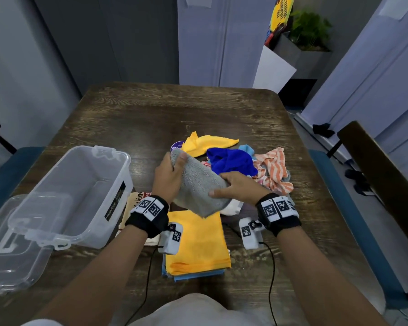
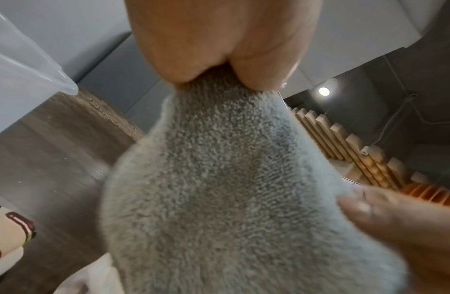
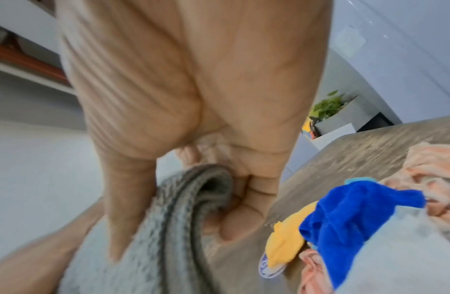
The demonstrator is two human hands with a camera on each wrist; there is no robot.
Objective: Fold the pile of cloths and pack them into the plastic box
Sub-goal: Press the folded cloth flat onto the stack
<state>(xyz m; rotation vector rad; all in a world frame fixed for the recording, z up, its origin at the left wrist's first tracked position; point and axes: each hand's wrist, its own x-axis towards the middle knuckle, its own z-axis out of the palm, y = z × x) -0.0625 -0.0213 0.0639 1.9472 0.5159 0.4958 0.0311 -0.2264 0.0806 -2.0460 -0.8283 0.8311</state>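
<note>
Head: we hold a grey cloth above the desk, left hand gripping its far end, right hand its near edge; box open at left, pile behind, folded stack below.
Left wrist: our fingers pinch the cloth's tip.
Right wrist: our thumb and fingers clamp folded layers.

Lid partly beyond the left edge, purple disc half under yellow cloth

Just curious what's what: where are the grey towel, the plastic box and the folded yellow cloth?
grey towel (image 1: 196, 184): head view, its fuzzy middle.
plastic box (image 1: 99, 220): head view, its right wall.
folded yellow cloth (image 1: 198, 241): head view, its flat top.
</note>
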